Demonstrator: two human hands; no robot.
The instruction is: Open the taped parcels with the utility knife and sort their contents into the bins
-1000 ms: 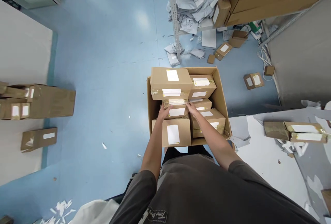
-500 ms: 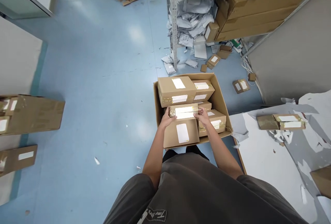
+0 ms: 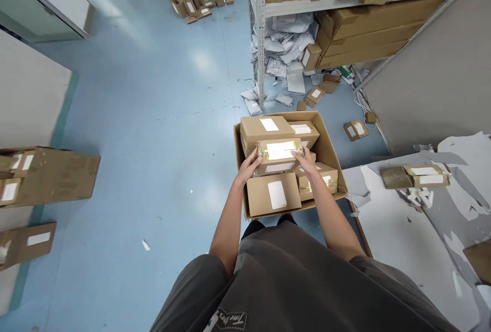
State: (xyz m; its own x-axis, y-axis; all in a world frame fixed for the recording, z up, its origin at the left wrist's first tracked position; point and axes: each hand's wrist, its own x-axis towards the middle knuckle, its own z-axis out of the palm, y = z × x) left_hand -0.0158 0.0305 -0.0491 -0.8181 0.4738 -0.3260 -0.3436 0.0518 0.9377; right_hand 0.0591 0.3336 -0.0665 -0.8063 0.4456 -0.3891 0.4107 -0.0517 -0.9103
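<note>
Between my two hands is a taped cardboard box point(image 3: 279, 160) with white labels on its top and front side. My left hand point(image 3: 247, 167) grips its left end, and my right hand point(image 3: 305, 161) grips its right end. It is inside or just above a large open carton point(image 3: 329, 150) in front of my feet. Around it in the carton are a labelled box point(image 3: 251, 130) at the back left, another box point(image 3: 311, 131) at the back right, a box point(image 3: 257, 196) at the near left and a taped box point(image 3: 330, 176) at the near right.
Behind the carton rises a metal shelf point(image 3: 261, 40) with brown boxes and white plastic mailers. A table point(image 3: 387, 214) on my right carries a taped box point(image 3: 427, 175) and torn paper. Large cartons point(image 3: 72, 176) stand at the left. Small boxes point(image 3: 356, 130) and paper scraps lie on the floor.
The held box has tipped so that its label side faces up more, and it has risen slightly. My hands stay on its two ends. The view has shifted a little.
</note>
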